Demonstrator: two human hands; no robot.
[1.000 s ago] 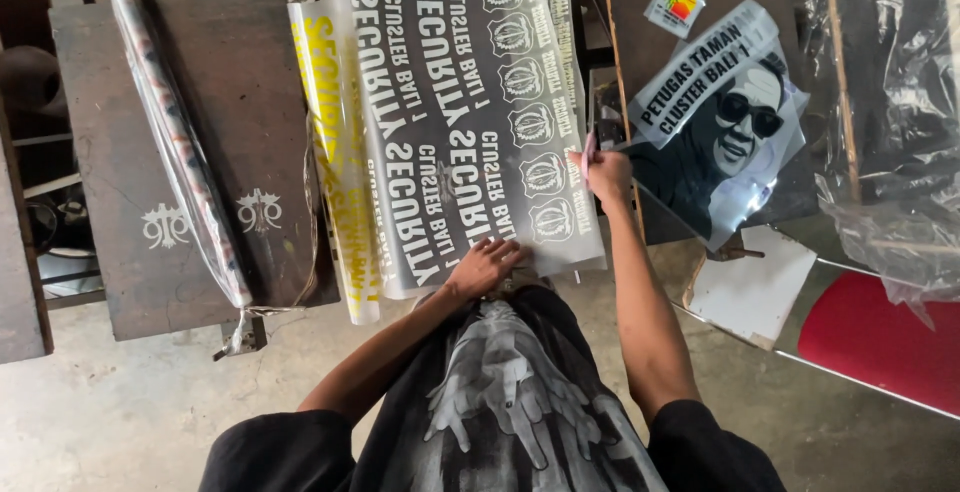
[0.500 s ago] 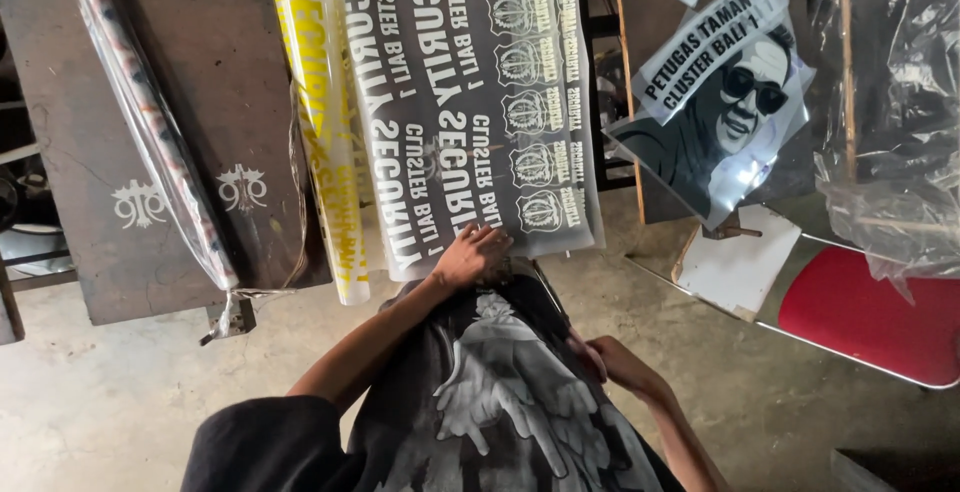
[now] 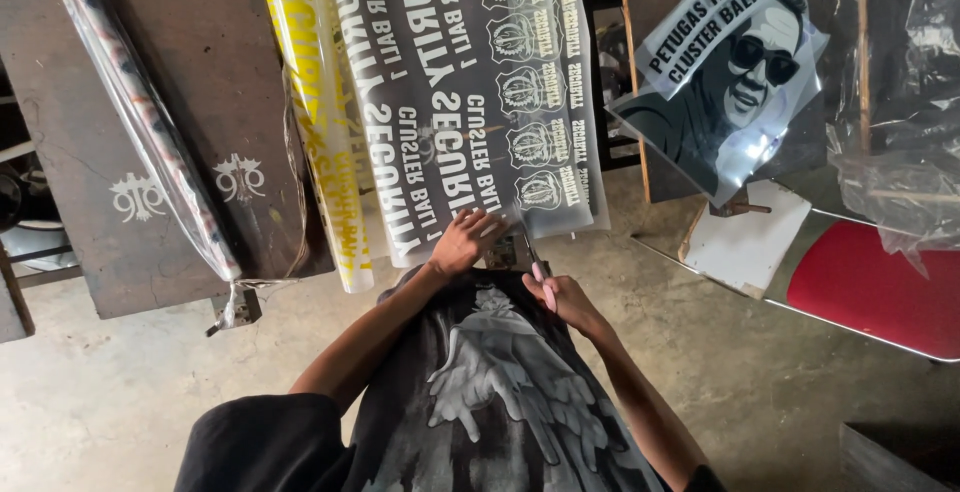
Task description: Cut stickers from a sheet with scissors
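your dark film sheet (image 3: pixel 470 82) with white lettering and crests, pink-handled scissors (image 3: pixel 541 274), yellow-lettered roll (image 3: pixel 318 142), red tabletop (image 3: pixel 870 287)

The printed film sheet (image 3: pixel 470 82) looks like thin glossy plastic, smooth and half transparent. The scissors (image 3: pixel 537 262) have metal blades and pink plastic handles. The dark board (image 3: pixel 200 102) is matt, worn wood. The floor (image 3: pixel 110 392) is rough concrete. The black shirt (image 3: pixel 480 402) is matt cloth.
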